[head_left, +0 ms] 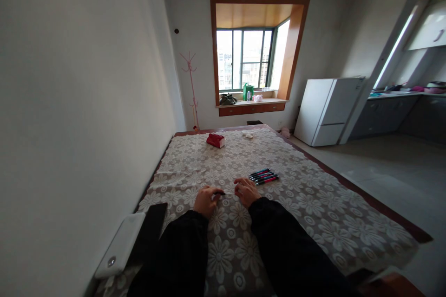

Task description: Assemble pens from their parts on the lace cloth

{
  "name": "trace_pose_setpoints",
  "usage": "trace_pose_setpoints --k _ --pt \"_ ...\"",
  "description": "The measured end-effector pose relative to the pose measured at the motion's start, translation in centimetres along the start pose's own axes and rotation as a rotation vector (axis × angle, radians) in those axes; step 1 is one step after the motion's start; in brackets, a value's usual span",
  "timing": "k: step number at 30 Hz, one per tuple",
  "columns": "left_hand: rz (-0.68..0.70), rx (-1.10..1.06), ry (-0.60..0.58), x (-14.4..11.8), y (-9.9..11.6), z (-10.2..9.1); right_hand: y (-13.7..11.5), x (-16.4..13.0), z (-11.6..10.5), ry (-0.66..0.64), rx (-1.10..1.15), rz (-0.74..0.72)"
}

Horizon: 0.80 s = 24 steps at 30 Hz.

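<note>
On the near bed [313, 222], left hand [205, 200] and right hand [246, 191] both pinch one dark pen [220, 193]; the soft cover could let it slip, rolling toward the pens [264, 176] just right.

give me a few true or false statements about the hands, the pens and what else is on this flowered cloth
1. The left hand and right hand are close together, with a small dark pen-like object between them. True.
2. The group of pens lies to the left of the left hand. False: the pens lie on the cloth just beyond and to the right of the right hand.
3. A red box sits on the far part of the flowered cloth. True.
4. The white fridge stands against the left wall. False: it stands on the right side of the room, beyond the table's edge.
5. The pens are stacked upright in a cup. False: they lie flat, side by side.
</note>
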<state>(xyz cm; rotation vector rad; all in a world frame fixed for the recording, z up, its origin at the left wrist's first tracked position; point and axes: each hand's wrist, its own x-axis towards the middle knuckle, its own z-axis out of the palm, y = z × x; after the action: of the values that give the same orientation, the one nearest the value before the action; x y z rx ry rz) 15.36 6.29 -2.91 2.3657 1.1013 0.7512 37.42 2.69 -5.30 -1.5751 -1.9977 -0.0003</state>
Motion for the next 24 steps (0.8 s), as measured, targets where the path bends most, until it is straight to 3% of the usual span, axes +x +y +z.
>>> trace_pose_setpoints --k 9,24 --pt "0.050 0.003 0.013 0.0 0.3 -0.4 -1.0 0.1 -0.8 -0.044 -0.074 -0.047" --pt "0.110 0.087 -0.102 -0.2 0.8 -0.1 -1.9 0.1 -0.1 -0.072 0.005 -0.101"
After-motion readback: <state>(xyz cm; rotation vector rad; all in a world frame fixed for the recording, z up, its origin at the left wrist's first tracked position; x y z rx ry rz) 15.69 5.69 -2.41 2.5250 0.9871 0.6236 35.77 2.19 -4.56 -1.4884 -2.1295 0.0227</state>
